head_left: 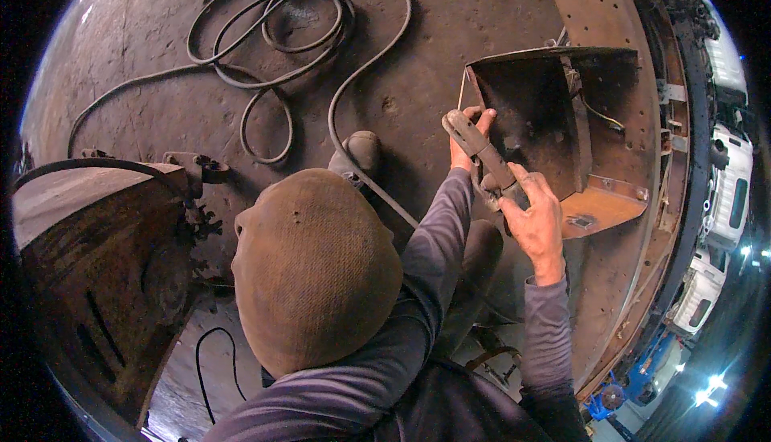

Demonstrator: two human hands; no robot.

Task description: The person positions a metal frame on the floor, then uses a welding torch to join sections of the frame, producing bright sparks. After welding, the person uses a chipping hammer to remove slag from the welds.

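Observation:
A worn metal tool (479, 146), apparently a welding electrode holder, is held diagonally between my hands, with a thin pale rod (463, 84) rising from its upper end. Fingers of my left hand (466, 145) wrap behind its upper part, partly hidden by it. My right hand (532, 217) grips the lower end, thumb along the side. Just beyond them stands a rusty open steel box bracket (522, 96) with an inner rib and an orange-brown lower plate (602, 213). A large rounded shape covered in brown mesh fabric (317, 273) fills the centre beside my left sleeve.
Looped cable (281, 88) lies across the stained metal floor (128, 32). A curved rusty steel part (96, 289) stands at left. A long drilled beam (594, 0) runs along the right. Beyond it are white vehicle cabs (727, 185), blue machinery (610, 398) and bright lights.

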